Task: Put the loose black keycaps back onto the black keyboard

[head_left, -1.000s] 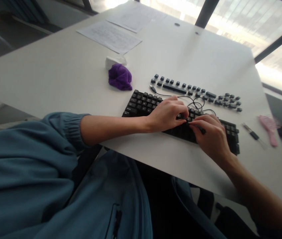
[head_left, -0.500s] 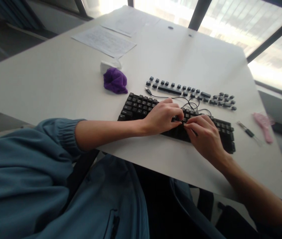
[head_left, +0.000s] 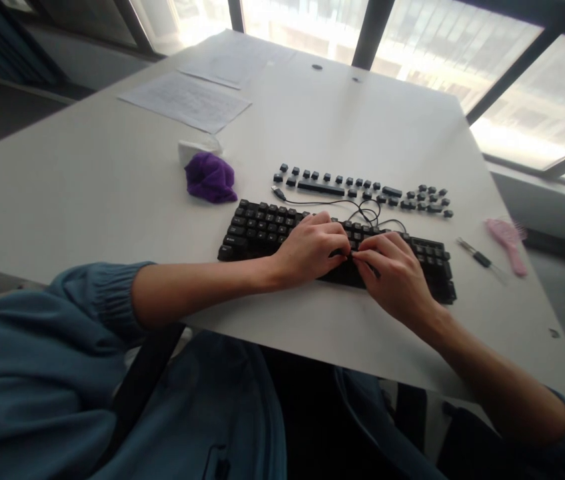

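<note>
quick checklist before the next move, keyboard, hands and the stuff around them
1. Both hands at the keyboard: ok, the left hand and right hand have their fingertips close together over it.
2. Something held between the fingertips: cannot tell, too small and partly hidden.
3. Cable unplugged: ok, its plug lies loose behind the keyboard.
4. Cable lying straight: not ok, it loops over itself behind the keyboard.
5. Loose keys apart from the hands: ok, laid in rows beyond the cable.
6. Small tool and pink brush off the keyboard: ok, both lie to its right.
</note>
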The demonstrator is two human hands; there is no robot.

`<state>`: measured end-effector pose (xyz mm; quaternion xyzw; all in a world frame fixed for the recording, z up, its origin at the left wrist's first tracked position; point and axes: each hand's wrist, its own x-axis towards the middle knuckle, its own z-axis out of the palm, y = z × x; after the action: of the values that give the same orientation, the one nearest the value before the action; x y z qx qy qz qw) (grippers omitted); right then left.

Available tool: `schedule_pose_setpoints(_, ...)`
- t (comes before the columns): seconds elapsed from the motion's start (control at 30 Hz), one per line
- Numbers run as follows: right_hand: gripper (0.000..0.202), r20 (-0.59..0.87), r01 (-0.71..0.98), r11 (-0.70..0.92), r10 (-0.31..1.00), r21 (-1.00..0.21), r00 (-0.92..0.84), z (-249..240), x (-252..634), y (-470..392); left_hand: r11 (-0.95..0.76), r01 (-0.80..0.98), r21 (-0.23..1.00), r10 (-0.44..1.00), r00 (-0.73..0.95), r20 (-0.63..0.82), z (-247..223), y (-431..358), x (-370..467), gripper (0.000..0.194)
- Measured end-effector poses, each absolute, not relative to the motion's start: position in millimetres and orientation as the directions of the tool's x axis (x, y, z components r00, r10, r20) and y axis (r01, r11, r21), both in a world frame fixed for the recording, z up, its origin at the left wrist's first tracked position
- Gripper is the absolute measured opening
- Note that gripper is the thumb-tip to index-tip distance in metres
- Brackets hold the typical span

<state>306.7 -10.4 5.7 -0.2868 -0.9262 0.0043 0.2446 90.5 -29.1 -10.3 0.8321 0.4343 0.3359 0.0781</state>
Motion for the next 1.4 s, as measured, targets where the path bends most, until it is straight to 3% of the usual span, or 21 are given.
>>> schedule_pose_setpoints(0.43,0.018,0.441,0.544,0.829,0.541,-0.133,-0.716,8,305,-12,-0.574,0.719,0.392,0.806,0.411,0.426,-6,-31,90,0.006)
schedule_pose_setpoints(0.6,0.019,0.434,0.548,0.825,0.548,-0.14,-0.715,8,305,-11,-0.6,0.741,0.301,0.772,0.438,0.46,-5,-32,89,0.01)
schedule_pose_setpoints(0.83,0.019,0.448,0.532,0.815,0.573,-0.228,-0.686,6,304,-10,-0.604,0.745,0.285,0.76,0.43,0.487,-4,-34,90,0.018)
schedule_pose_setpoints(1.13,0.015,0.618,0.561,0.744,0.643,-0.362,-0.453,30,319,5,-0.506,0.757,0.414,0.798,0.228,0.558,28,-30,81,0.023)
schedule_pose_setpoints(1.4,0.011,0.6,0.804,0.501,0.764,-0.319,-0.238,46,401,80,-0.442,0.797,0.412,0.875,0.281,0.394,67,22,58,0.028)
